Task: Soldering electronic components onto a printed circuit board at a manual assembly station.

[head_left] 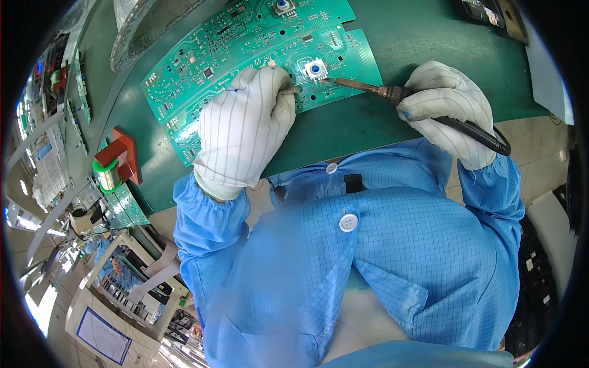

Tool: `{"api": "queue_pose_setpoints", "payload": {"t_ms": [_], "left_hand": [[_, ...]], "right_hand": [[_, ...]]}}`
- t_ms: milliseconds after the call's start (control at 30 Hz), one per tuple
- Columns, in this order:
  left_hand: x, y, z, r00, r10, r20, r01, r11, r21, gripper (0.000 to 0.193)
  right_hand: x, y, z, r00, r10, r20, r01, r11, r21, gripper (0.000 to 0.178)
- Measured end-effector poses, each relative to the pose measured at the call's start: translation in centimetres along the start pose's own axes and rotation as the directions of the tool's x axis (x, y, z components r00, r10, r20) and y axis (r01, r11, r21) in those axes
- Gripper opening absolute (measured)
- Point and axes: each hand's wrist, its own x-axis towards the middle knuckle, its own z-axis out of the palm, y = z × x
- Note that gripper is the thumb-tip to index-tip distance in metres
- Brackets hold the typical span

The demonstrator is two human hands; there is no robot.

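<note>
A green printed circuit board (257, 70) with many small parts lies on the table. My left hand (248, 126), in a white striped glove, rests over its near part. The thumb and fingers are pinched together; what they may hold at the tips is too small to make out. My right hand (451, 107), gloved too, is closed round a soldering iron (389, 93) with a black cord. The iron's tip points left and meets, or nearly meets, the near right side of a square white component with a blue centre (315, 69).
A second similar component (283, 6) sits farther back. On the left, a spool of solder wire (109, 178) is beside a red stand (129, 156). A translucent plastic sheet (132, 37) lies back left. A dark box-shaped item (491, 15) stands at the back right of the green table mat (423, 34).
</note>
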Motion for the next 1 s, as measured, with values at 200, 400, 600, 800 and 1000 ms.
{"api": "queue_pose_setpoints", "payload": {"t_ms": [200,400,600,800,1000], "left_hand": [[0.04,-0.05,0.35,1.000,-0.011,-0.029,0.011,1.000,0.011,0.009],[0.26,0.00,0.36,0.999,0.016,-0.052,-0.016,1.000,-0.005,0.009],[0.39,0.49,0.25,0.999,-0.003,-0.038,0.004,1.000,0.009,0.009],[0.24,0.18,0.53,0.998,0.006,-0.064,-0.005,1.000,0.025,0.009],[0.41,0.34,0.40,0.997,0.023,-0.075,-0.022,1.000,0.016,0.009]], "right_hand": [[0.02,-0.05,-0.11,1.000,0.006,-0.006,-0.006,1.000,0.006,0.021],[0.13,-0.17,0.20,0.997,-0.036,0.070,0.045,0.991,-0.125,0.017],[-0.15,-0.22,0.04,0.999,-0.040,0.021,0.042,0.995,-0.094,0.024],[0.21,-0.46,-0.10,0.999,-0.029,0.022,0.031,0.995,-0.095,0.025],[0.21,-0.53,-0.01,0.998,-0.046,0.032,0.050,0.989,-0.141,0.020]]}}
